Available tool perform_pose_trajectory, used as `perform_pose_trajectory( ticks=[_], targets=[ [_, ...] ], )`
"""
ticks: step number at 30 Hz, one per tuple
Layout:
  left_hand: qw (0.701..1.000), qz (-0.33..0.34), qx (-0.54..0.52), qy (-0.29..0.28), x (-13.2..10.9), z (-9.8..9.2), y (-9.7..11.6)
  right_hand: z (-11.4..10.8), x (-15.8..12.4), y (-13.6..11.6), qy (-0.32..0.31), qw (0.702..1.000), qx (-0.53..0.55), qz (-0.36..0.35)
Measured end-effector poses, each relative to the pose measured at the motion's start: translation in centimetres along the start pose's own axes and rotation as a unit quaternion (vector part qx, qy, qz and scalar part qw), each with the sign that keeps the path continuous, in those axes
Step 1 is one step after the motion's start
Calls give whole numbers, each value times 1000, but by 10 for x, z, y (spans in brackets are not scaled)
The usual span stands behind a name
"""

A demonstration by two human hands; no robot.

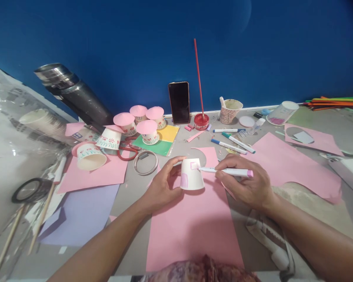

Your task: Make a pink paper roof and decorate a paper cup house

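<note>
There are two hands (161, 186), two blue-capped markers (227, 131), one green-capped marker (238, 143), one phone (179, 102)

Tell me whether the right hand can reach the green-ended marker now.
Probably yes: the green-ended marker lies uncovered beyond the right hand, though the pink-ended marker it holds may get in the way.

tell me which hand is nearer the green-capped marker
Right. The right hand is close to the green-capped marker, on the person's side of it; the left hand is farther off to its left, holding the white cup.
</note>
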State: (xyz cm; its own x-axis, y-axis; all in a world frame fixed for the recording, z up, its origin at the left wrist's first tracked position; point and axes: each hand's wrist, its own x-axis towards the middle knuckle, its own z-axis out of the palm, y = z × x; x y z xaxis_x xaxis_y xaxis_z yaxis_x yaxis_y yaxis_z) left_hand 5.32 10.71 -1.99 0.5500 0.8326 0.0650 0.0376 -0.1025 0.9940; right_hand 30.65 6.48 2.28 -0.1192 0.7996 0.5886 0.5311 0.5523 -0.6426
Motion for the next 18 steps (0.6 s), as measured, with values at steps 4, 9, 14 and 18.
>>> perform_pose_trajectory(
  ticks=[4,9,14,18],
  targets=[
    [1000,-1,10,1,0,-1,0,-1,1,-2,5,1000,-15,4],
    [1000,0,12,1,0,0,1,1,1,1,33,999,-26,1],
    [1000,-2,18,4,0,1,3,2,-1,4,36,999,-28,-4],
    [1000,-9,15,5,0,1,3,2,-1,4,32,999,-31,5]
  ],
)
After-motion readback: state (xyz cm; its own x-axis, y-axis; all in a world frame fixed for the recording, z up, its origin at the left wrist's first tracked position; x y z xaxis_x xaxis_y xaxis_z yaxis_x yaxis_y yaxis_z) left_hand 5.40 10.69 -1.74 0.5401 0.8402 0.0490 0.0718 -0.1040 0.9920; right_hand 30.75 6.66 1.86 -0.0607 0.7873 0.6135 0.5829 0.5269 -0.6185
